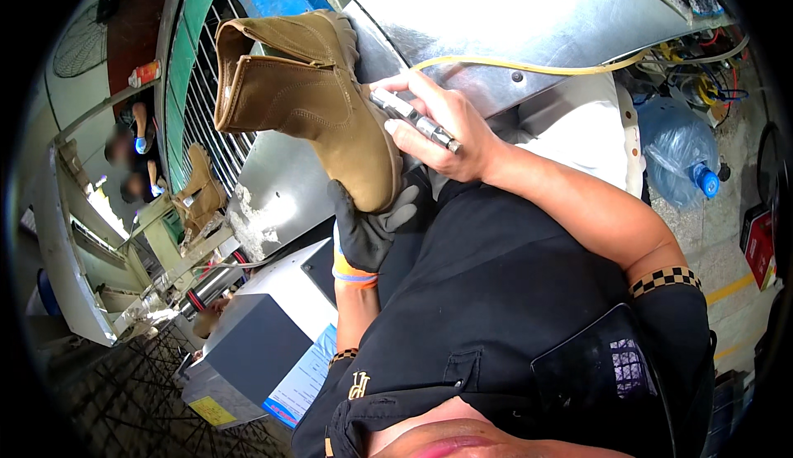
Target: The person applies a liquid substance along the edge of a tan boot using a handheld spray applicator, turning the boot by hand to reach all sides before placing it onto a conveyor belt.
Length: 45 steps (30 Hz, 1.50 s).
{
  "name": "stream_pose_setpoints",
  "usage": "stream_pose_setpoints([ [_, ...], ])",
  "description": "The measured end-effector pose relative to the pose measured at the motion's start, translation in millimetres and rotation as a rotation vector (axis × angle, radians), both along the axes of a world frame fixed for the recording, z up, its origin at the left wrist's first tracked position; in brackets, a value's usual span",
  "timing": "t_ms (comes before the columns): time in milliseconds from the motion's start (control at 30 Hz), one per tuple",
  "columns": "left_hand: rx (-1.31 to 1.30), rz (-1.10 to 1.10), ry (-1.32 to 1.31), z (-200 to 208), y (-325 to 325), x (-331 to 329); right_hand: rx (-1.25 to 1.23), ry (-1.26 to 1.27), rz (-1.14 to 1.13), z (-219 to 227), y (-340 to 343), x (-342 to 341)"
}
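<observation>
A tan ankle boot (343, 128) lies tilted in front of me, its opening toward the upper left and its toe toward my body. My left hand (365, 231), in a dark grey work glove with an orange cuff, is closed round the toe from below. The fingers of my bare right hand (454, 123) are wrapped round a slim silver hand tool (413, 118). One end of this tool is close to the edge of the boot's sole; I cannot tell if they touch. Its exact kind does not show.
A yellow hose (529, 63) crosses the metal panel (496, 12) behind my right hand. Another tan boot (198, 181) stands by the green-edged rack (178, 70). A large clear water bottle (677, 148) is at the right, near tangled cables. Blurred people are at the far left.
</observation>
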<state>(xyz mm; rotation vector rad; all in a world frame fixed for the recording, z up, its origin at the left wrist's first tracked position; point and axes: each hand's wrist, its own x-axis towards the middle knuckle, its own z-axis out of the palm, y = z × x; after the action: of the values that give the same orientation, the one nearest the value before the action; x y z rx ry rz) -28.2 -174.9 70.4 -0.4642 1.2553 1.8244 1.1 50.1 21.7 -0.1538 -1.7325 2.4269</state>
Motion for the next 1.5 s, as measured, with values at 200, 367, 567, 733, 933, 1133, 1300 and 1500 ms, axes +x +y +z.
stream_pose_setpoints([
  [200, 0.000, -0.015, 0.011, 0.9, 21.4, 6.7, 0.036, -0.043, 0.071, 1.7, 7.7, 17.5],
  [367, 0.129, -0.046, -0.054, 1.9, 35.3, 10.6, 0.059, -0.062, 0.124, 6.5, 17.8, 34.4],
  [567, 0.142, -0.119, -0.100, -1.2, 53.5, 17.4, 0.120, -0.016, 0.100, 11.0, 33.0, 49.3],
  [733, 0.160, -0.182, -0.155, -8.2, 79.9, 17.9, 0.405, 0.179, 0.012, 25.7, 60.5, 45.8],
  [933, 0.443, -0.162, -0.247, -21.4, 104.6, 8.9, 0.140, -0.235, 0.175, 51.5, 83.1, 38.3],
  [1133, 0.757, -0.012, -0.400, -34.1, 121.9, -2.3, 0.379, 0.035, -0.074, 41.5, 67.2, 44.6],
  [1300, 0.632, -0.238, -0.001, -41.1, 138.7, -15.6, 0.428, 0.064, -0.168, 21.8, 45.5, 53.3],
  [1500, 0.402, -0.276, 0.222, -65.7, 136.8, -27.9, 0.482, 0.042, -0.139, 9.8, 36.4, 45.6],
])
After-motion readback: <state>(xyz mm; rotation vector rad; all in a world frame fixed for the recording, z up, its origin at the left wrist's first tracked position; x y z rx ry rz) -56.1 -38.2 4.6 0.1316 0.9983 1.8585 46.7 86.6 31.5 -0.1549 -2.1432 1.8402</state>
